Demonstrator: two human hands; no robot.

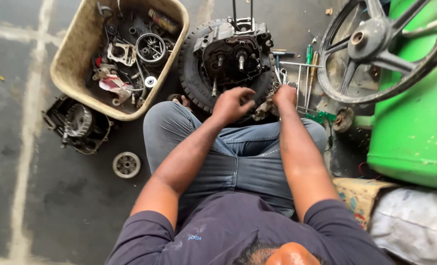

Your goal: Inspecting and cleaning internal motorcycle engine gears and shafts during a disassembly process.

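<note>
One engine (233, 56) sits in a tyre (191, 81) on the floor, its side cover off, shafts bare; a judgement: stripped, reassembly ahead. The left hand (234, 104) hovers with fingers loosely curled, holding nothing. The right hand (283, 97) grips a small greasy part (263, 110). One tub (71, 73) of parts, one cover (78, 123), one wheel (375, 44).
</note>
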